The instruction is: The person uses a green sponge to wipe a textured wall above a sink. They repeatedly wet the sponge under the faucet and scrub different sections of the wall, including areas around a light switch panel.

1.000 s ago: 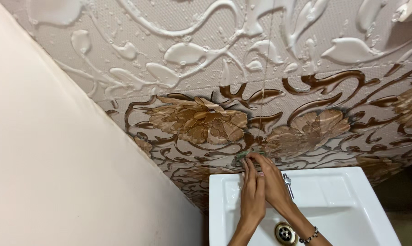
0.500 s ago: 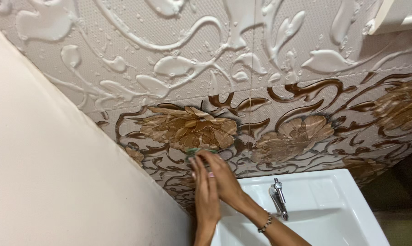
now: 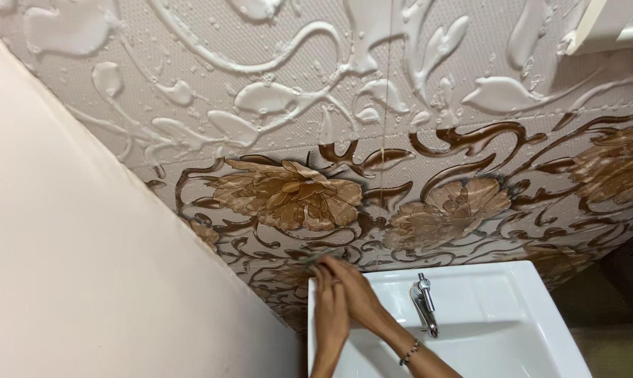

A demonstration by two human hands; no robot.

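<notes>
Both hands press a small green scrub pad against the floral wall tile just above the sink's back left corner. My left hand reaches up with its fingers flat on the pad. My right hand, with a bead bracelet on the wrist, lies across it, fingertips on the pad. Most of the pad is hidden under the fingers.
A white ceramic sink sits below, with a chrome tap at its back edge. A plain cream wall meets the tiles on the left. The corner of a white cabinet shows at the top right.
Both hands and the pad have slid down the tile, from under the brown flower towards the sink rim. Before that they had moved left and up from near the tap.
</notes>
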